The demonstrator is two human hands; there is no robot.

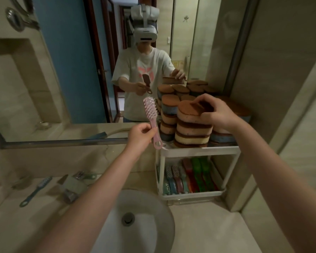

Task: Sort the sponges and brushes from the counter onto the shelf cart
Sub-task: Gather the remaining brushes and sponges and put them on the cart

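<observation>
Holding the pink brush (152, 119) nearly upright, the left hand (140, 136) is up-left of the brush shelf (192, 193), while the right hand (211, 110) grips the top sponge (187, 111).

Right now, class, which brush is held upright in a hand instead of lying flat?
The pink brush in the left hand, bristles uppermost. The blue-handled brush lies flat on the counter; the others lie on the cart's lower shelf.

The right hand (211, 111) covers part of the top sponge (192, 111), the sink (153, 207) runs off the bottom edge, and the items (71, 187) on the bench (208, 229) are too blurred to identify.
</observation>
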